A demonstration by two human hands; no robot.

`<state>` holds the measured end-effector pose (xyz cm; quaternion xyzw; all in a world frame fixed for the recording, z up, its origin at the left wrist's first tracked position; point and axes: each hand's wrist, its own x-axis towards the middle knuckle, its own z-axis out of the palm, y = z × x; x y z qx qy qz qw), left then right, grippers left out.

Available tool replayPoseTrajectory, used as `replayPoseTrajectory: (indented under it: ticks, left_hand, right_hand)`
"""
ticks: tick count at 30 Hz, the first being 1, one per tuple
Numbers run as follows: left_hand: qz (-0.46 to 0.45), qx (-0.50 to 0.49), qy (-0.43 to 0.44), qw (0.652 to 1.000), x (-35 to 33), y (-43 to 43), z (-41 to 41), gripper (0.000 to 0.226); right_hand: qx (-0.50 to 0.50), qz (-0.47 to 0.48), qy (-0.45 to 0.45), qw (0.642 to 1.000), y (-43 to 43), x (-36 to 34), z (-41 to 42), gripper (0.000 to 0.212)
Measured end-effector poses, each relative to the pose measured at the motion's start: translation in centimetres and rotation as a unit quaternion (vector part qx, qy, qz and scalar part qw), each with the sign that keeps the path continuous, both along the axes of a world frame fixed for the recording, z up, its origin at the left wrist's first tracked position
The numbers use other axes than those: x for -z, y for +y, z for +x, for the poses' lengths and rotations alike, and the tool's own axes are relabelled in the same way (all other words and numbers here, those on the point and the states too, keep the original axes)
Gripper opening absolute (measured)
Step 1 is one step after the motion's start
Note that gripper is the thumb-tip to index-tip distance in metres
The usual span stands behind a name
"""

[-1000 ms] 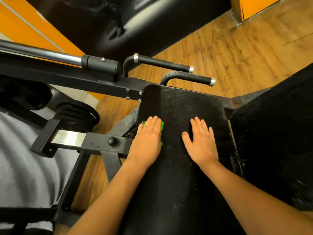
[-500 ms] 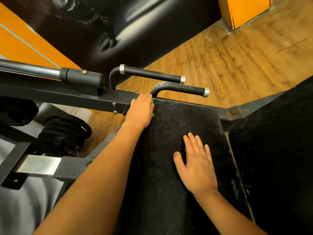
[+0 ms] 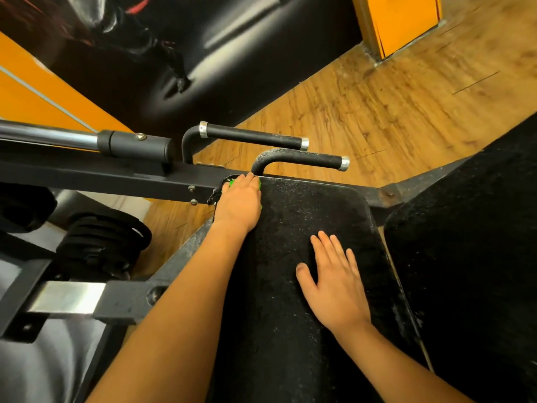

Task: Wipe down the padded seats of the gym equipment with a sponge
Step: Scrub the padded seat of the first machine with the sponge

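Head view, one moment, seen from beside the machine

- Left hand [image 3: 239,203]: laid flat on the green sponge [image 3: 231,183], fingers straight and together, pressing rather than gripping. Only thin green slivers show past the fingers and the palm edge; the rest of the sponge is hidden under the hand.
- Sponge position: far left corner of the black seat pad [image 3: 313,210], right at the pad's far edge, just beside the base of the nearer handle [image 3: 305,159]. A second handle [image 3: 252,135] sits beyond it, apart from the hand.
- Right hand [image 3: 334,283]: spread flat on the middle of the same pad, fingers relaxed and slightly splayed, holding nothing. It looks like a brace.
- Pad surface: pale specks are scattered over the far centre and along the right edge. The strip along the left side, under the left forearm, reads darker and more even.

Judgement on progress: the left strip looks wiped up to the far corner, so this pad is partly done. Centre and right-hand strips look unwiped, including the patch under the right hand, which has to lift off before that area can be covered. The second black pad [image 3: 470,257] to the right also carries pale specks along its near edge; I cannot tell whether it has been wiped. Task is in its early-to-middle part, as far as this view shows.

Other: weight plates [image 3: 101,242] at left below the steel frame beam [image 3: 116,175]; wooden floor [image 3: 377,112] beyond
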<state>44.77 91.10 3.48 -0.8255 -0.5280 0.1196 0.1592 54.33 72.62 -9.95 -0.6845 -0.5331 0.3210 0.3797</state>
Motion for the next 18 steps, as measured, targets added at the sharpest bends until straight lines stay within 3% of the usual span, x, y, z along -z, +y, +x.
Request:
replayPoseTrajectory:
  ticks: [18]
  left_hand:
    - [0.030, 0.002, 0.002, 1.000, 1.1, -3.3, -1.5, 0.051]
  right_hand:
    - [0.002, -0.001, -0.006, 1.000, 0.1, 0.0, 0.0, 0.068]
